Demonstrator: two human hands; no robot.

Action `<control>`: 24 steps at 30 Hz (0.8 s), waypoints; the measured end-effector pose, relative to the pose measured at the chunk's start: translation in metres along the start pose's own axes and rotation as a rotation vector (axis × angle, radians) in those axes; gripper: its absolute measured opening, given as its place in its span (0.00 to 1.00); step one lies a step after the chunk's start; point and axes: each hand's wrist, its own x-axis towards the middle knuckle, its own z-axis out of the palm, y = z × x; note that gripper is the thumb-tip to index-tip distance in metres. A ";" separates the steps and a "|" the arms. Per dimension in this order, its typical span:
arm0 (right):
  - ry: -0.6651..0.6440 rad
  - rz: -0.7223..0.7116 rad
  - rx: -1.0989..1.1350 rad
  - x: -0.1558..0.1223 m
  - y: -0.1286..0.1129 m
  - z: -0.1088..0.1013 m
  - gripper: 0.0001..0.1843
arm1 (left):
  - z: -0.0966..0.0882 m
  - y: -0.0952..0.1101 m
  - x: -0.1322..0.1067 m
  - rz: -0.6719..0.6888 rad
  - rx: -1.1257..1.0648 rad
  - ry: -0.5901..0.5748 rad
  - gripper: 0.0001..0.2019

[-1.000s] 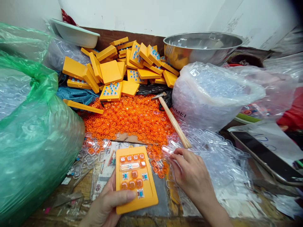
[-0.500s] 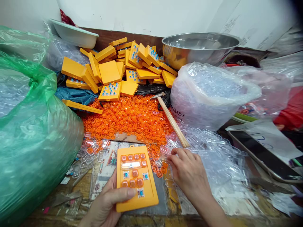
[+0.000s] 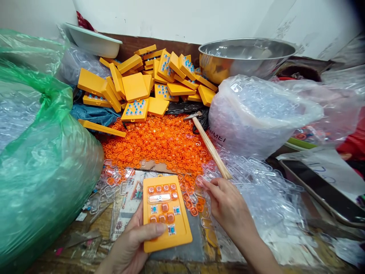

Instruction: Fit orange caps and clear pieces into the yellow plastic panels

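From where I stand, the left hand (image 3: 137,236) grips a flat yellow plastic panel (image 3: 171,209) in front of the orange heap (image 3: 159,142); too hard a press from its thumb could tilt the panel's orange translucent caps (image 3: 164,207). The right hand (image 3: 229,207) bends its fingers at a clear rounded plastic piece (image 3: 200,181), whether closed on it I can't tell, and a loose pinch could drop it; knuckles might also bump the steel-headed, wooden-handled hammer (image 3: 212,148).
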 end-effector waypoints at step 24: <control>0.117 0.635 1.077 -0.035 -0.092 0.000 0.05 | 0.019 -0.011 -0.002 0.228 0.367 0.313 0.38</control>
